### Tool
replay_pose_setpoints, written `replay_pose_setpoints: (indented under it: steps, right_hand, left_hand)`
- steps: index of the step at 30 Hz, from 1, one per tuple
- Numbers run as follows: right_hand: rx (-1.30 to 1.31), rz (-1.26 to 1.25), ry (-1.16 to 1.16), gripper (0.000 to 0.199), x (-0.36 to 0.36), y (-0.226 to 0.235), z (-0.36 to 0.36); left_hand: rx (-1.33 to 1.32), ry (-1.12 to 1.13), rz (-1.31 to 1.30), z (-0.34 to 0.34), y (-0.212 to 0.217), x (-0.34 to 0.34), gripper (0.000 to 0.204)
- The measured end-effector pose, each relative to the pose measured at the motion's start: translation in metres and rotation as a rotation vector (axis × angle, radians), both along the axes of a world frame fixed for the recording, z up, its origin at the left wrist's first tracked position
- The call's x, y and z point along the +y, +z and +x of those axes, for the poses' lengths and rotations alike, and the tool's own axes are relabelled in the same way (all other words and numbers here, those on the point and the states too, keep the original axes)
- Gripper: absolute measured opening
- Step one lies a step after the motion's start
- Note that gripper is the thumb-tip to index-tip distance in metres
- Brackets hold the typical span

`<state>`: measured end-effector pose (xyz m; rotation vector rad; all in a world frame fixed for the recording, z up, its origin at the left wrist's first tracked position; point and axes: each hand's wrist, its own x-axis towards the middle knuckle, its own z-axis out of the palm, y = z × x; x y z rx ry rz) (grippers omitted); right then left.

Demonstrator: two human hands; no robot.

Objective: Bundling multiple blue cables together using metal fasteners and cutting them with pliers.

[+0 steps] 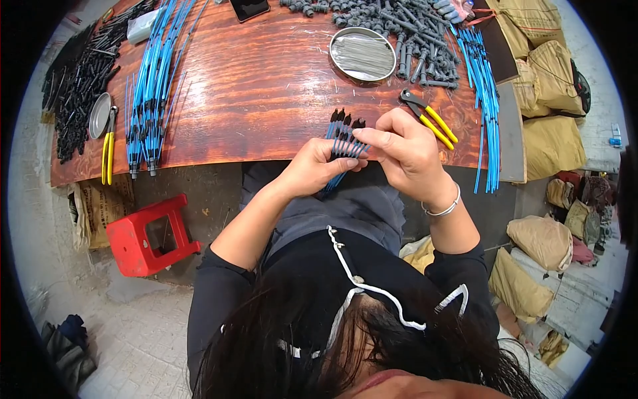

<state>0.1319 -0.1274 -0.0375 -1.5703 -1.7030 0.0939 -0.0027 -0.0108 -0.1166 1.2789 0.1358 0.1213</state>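
A round metal dish [363,53] of thin pins sits far on the wooden table [266,86], yellow-handled pliers [430,118] to its right. Left lie more yellow pliers [107,147] and black parts [76,80]. A red stool [146,234] stands near left; tan sacks [545,86] pile right.

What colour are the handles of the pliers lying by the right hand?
Yellow handles on the pliers, seen in the head view, beside the right hand.

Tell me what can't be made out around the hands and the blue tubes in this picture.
- Head view: lower ends of the bundle of blue tubes, hidden inside the left hand.
- What the right hand pinches, covered by its fingers.
- Contents of the round metal dish: too fine to tell.
- Dark flat device: cut off by the top edge.
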Motion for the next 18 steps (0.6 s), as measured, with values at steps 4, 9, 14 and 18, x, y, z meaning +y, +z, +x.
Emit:
replay_pose_setpoints:
  steps: [4,9,14,18]
  right_hand:
    - [-0.048,0.006,-0.010,0.040,0.0006,0.0028,-0.0011]
    - [0.005,0.008,-0.049,0.040,0.0009,0.0011,-0.0045]
    - [-0.063,0.004,-0.047,0.030,0.0025,0.0069,-0.0021]
    - [-0.057,-0.001,-0.035,0.030,0.0039,0.0081,-0.0016]
  left_hand:
    - [-0.009,-0.001,0.017,-0.0001,-0.0006,0.0005,0.017]
    - [0.016,-0.025,-0.036,0.0003,-0.0021,-0.0009,0.024]
    - [-0.027,-0.025,-0.072,-0.0012,-0.0023,-0.0005,0.043]
    - [-0.022,-0.029,-0.057,-0.0005,-0.0027,0.0001,0.046]
